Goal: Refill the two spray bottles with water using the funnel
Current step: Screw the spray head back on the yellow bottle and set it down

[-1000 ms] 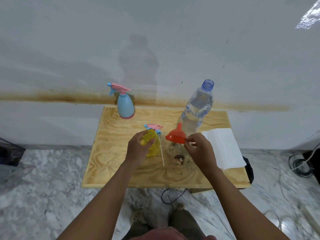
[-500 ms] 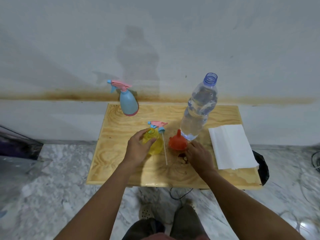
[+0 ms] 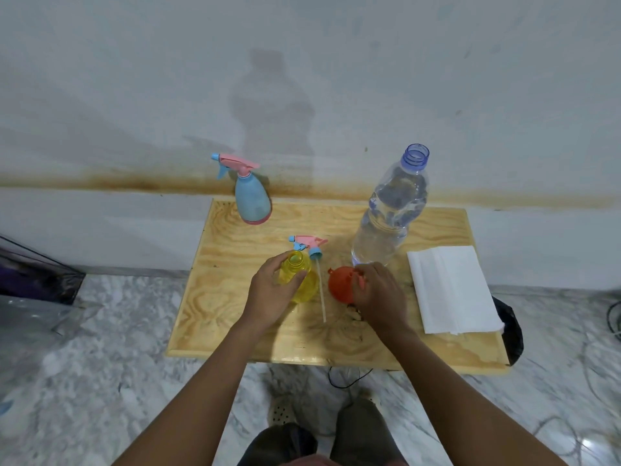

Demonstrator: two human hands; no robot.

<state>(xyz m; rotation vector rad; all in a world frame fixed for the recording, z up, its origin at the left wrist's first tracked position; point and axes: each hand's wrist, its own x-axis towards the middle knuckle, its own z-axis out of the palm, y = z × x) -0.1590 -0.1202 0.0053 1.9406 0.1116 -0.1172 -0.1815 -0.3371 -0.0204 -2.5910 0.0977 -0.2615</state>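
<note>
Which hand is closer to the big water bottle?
Right. The right hand holds the orange funnel just in front of the water bottle; the left hand holds the yellow spray bottle farther left.

Yellow spray bottle (image 3: 300,280), orange funnel (image 3: 341,284), blue bottle (image 3: 252,200) with a pink trigger at eleven o'clock, white tissue (image 3: 452,288), pale swirl-grained wood counter (image 3: 215,297), grey-veined marble floor (image 3: 84,364).
</note>
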